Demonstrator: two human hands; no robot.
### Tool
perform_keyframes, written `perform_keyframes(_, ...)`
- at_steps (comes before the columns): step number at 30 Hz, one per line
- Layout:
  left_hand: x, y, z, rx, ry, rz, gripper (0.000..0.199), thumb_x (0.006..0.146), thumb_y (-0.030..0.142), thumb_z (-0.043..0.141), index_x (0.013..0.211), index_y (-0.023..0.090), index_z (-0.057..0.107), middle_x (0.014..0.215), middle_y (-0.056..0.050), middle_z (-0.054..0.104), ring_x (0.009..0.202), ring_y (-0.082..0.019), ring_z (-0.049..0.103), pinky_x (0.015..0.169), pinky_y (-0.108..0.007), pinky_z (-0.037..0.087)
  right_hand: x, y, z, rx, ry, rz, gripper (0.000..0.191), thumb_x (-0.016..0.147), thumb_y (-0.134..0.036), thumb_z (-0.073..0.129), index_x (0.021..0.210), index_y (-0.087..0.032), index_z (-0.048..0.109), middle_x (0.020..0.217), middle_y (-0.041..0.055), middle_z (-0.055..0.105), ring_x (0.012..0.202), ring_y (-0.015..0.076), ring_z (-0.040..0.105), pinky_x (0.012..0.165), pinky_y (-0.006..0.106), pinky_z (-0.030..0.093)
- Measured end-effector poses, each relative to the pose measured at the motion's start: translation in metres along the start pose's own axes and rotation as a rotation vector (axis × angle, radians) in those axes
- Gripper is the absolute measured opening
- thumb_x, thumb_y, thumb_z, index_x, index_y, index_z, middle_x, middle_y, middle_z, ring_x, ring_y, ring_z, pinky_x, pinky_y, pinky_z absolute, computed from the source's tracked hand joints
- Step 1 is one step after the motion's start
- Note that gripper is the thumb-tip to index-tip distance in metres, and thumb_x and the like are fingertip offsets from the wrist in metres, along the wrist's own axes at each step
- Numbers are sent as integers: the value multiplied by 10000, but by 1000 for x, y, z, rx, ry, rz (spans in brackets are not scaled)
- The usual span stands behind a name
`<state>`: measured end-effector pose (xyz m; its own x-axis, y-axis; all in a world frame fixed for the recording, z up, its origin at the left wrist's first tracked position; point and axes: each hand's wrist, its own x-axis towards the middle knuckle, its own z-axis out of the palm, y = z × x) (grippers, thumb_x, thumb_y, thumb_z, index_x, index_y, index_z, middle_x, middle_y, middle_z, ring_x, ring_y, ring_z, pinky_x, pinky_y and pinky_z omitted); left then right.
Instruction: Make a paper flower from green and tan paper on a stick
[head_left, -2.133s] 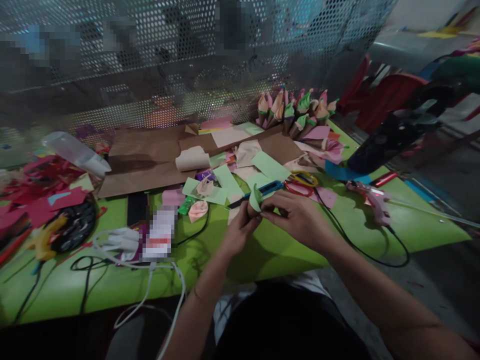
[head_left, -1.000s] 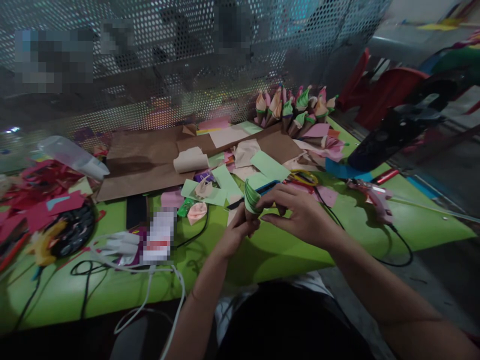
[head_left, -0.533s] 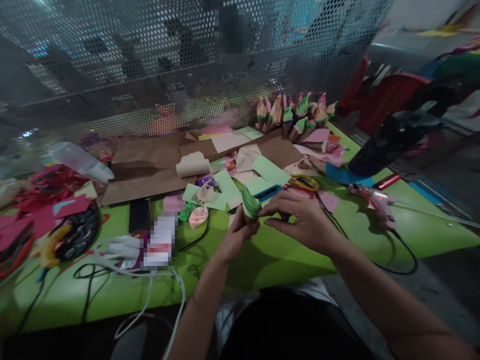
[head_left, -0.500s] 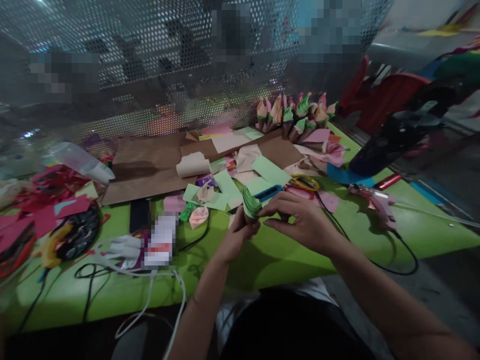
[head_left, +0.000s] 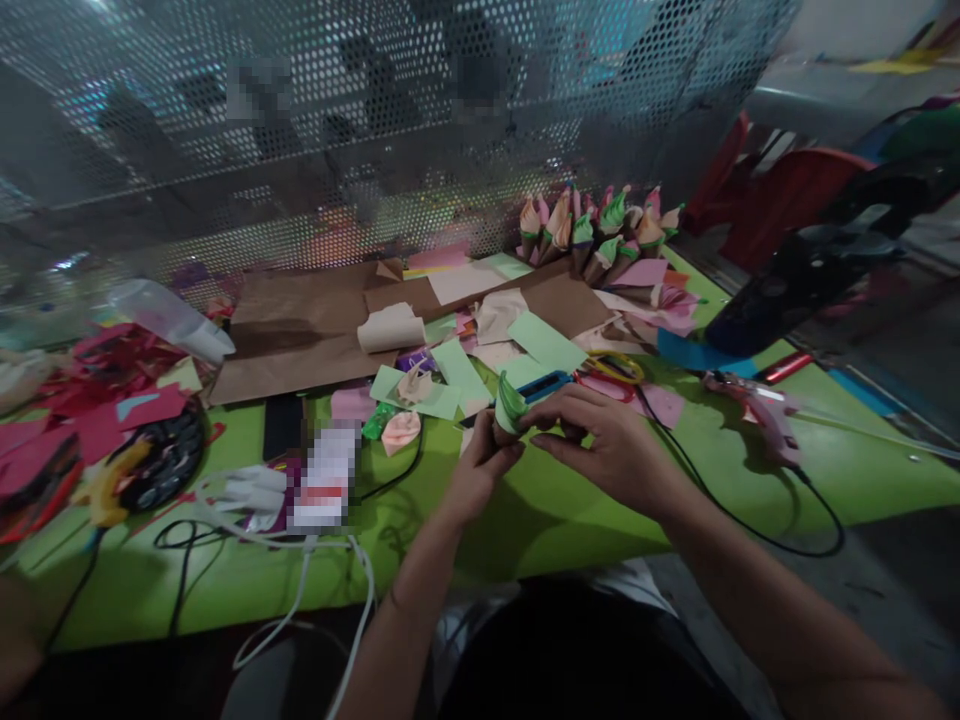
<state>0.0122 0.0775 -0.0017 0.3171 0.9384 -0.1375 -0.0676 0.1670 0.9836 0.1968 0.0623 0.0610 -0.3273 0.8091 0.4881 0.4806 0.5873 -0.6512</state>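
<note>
A paper ice cream cone [head_left: 511, 404] with a swirled green top and a brown base is tilted slightly in front of me. My left hand [head_left: 484, 468] is wrapped round its brown base, thumb across the front. From the other side my right hand [head_left: 611, 440] has bent fingers and thumb at the rim where green meets brown; its fingertips pinch there. Just behind the cone lies a blue cutter [head_left: 545, 386], partly covered by my right hand. Yellow-handled scissors [head_left: 616, 366] rest past my right knuckles.
Finished paper cones [head_left: 600, 235] stand clustered at the back. A pink glue gun [head_left: 761, 410] with a black cord lies right. Brown paper [head_left: 300, 330] and green sheets [head_left: 546, 340] spread behind my hands. White cables [head_left: 367, 580] hang over the front edge. A blurred skin-coloured shape shows at lower left.
The cone has turned slightly in my left hand, showing more of its pale green side. Both hands stay together at it, while the whole view has shifted a little.
</note>
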Motion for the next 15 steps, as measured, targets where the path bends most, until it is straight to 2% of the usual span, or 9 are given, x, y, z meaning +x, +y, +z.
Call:
perform_keyframes(8, 2, -6, -3, 32, 15, 5, 333, 760, 315, 702, 1065, 257, 581, 1049, 6, 592, 1063, -189, 498, 984, -296, 418, -1, 2, 4, -40, 2, 30, 109, 898, -138, 627, 926, -192, 718, 858, 39, 702, 722, 137, 639, 652, 240, 505)
perform_keyframes(15, 1, -3, -3, 46, 24, -27, 254, 725, 283, 697, 947, 231, 584, 919, 8, 534, 911, -167, 468, 844, -256, 437, 0, 4, 6, -8, 22, 14, 115, 917, -150, 619, 908, -204, 721, 866, 45, 704, 769, 154, 667, 673, 250, 513)
